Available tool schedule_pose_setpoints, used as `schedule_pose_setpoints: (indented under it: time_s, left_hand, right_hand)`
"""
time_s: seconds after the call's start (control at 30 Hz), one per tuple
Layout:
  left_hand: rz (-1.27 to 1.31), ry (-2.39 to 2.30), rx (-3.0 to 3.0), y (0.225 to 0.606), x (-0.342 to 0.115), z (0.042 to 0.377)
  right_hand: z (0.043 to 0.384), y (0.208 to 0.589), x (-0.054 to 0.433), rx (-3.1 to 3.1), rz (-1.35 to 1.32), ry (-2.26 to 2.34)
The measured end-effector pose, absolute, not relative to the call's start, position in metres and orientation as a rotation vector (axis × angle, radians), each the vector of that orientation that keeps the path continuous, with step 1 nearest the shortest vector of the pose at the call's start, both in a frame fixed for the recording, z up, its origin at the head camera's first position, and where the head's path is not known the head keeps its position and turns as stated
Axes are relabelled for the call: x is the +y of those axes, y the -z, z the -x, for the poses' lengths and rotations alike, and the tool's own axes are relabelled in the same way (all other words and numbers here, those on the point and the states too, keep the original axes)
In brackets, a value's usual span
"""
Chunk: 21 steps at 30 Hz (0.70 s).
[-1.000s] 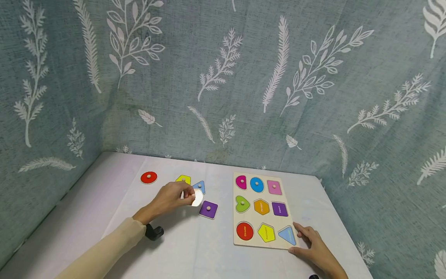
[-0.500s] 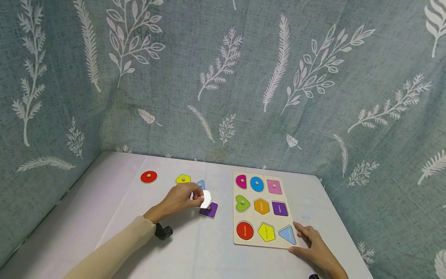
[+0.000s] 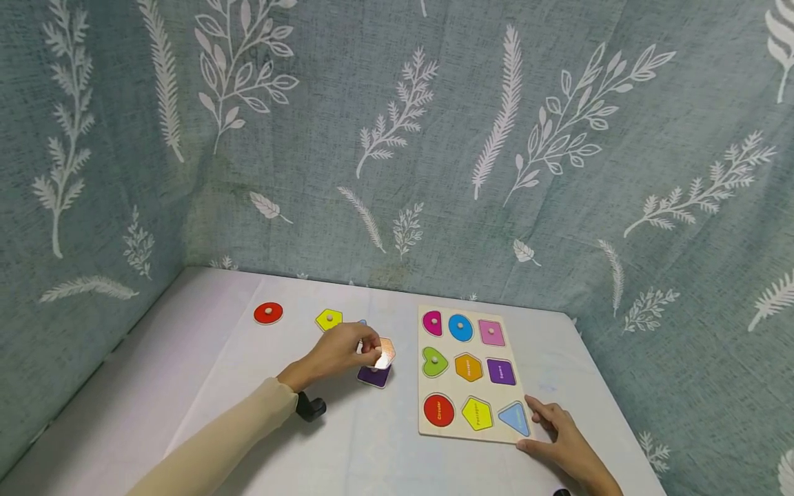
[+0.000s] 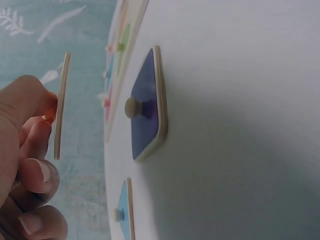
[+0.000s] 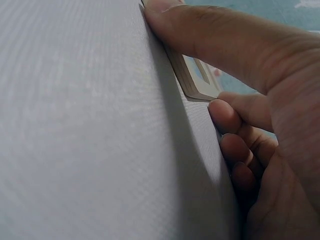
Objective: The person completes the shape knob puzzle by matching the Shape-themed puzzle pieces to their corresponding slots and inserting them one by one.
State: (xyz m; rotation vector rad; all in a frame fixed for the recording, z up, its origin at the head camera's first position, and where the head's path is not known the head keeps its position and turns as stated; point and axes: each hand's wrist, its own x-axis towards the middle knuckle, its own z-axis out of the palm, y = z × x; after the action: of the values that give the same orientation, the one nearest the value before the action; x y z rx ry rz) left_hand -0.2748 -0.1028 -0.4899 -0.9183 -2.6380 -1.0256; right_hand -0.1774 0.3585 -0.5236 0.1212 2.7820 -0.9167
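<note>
My left hand (image 3: 341, 350) pinches a hexagonal puzzle piece (image 3: 387, 354) by its knob, its face glaring pale orange under the light. In the left wrist view this hexagon (image 4: 61, 110) appears edge-on, raised off the table. Below it lies a purple square piece (image 3: 373, 377) with a wooden knob, partly covered from above. A blue triangle piece (image 4: 125, 212) is mostly hidden behind the hand in the head view. The wooden shape board (image 3: 428, 384) lies to the right. My right hand (image 3: 564, 441) grips its near right corner, thumb on the near edge, fingertips along the side.
A yellow pentagon piece (image 3: 329, 319) and a red circle piece (image 3: 268, 313) lie farther left on the white cloth. Knobbed pieces fill the board's back row and its green heart (image 3: 434, 362). A leaf-patterned curtain (image 3: 310, 193) hangs behind the table.
My left hand has moved right with the hexagon, from beside the blue triangle to over the purple square. The hexagon's glare has shifted from white to orange. The right hand has stayed at the board's corner.
</note>
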Motion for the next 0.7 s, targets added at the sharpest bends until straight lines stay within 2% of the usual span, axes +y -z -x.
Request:
schedule_pose_setpoints:
  time_s: [0.7]
  left_hand:
    - [0.994, 1.112, -2.640, 0.492, -0.073, 0.283]
  right_hand:
    - [0.179, 0.524, 0.359, 2.785, -0.123, 0.904]
